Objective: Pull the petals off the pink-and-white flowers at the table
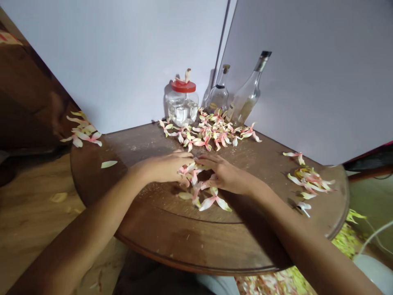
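Note:
Pink-and-white flowers point(196, 180) with pale green petal tips lie in a small cluster on the round brown wooden table point(184, 241). My left hand point(167, 167) curves around the cluster's left side, fingers stretched out and thumb apart, touching petals. From the other side, my right hand point(225, 174) cups the flowers with fingers extended and thumb spread. The fingertips of both hands nearly meet behind the cluster. One splayed flower point(215, 200) lies just in front of my right hand. Some petals are hidden beneath the fingers.
Behind, a larger flower heap point(211, 133) lies before a red-lidded jar point(183, 102) and two glass bottles, one small point(218, 96) and one tall point(247, 98). More flowers sit at the left edge point(82, 131) and right side point(310, 180). Petals point(276, 282) cover the floor below.

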{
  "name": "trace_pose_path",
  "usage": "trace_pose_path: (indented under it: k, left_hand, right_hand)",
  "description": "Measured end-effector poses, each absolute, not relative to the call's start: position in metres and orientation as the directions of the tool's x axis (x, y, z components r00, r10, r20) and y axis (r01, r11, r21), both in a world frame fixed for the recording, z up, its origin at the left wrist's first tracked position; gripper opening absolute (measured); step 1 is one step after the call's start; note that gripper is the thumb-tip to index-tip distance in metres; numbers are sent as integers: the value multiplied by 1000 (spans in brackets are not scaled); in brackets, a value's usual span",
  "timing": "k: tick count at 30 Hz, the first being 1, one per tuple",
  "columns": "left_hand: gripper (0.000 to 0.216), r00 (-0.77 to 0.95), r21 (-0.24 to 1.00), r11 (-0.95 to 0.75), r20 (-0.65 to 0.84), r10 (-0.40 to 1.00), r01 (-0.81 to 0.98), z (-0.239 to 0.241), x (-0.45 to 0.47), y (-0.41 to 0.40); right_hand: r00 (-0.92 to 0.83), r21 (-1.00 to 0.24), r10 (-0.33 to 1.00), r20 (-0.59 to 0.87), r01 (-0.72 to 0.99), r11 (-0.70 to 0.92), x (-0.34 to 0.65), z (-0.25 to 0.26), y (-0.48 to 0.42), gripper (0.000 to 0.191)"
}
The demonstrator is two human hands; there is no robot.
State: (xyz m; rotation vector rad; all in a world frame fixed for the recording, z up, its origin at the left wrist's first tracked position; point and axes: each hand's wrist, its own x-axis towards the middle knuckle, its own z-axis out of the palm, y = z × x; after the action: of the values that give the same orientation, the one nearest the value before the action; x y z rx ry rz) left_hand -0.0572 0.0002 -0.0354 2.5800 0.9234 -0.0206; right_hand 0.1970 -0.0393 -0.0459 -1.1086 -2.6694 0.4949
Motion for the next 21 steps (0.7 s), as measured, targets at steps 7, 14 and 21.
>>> trace_pose_path:
  k: [7,14,21]
  left_hand:
    - [87,775,393,-694,-83,627,603,-25,-78,-28]
    - [104,810,346,-755,-28,585,557,-48,-63,-72]
    - [90,768,252,-816,280,576,520,-66,-33,-118]
  right_hand:
    - [-686,-390,726,-35,679,622,209,-36,-79,101]
    - [-707,-350,707,-15,666,659,189,-60,-108,103]
    - [-668,-274,717,202,664,696,219,-97,-136,75]
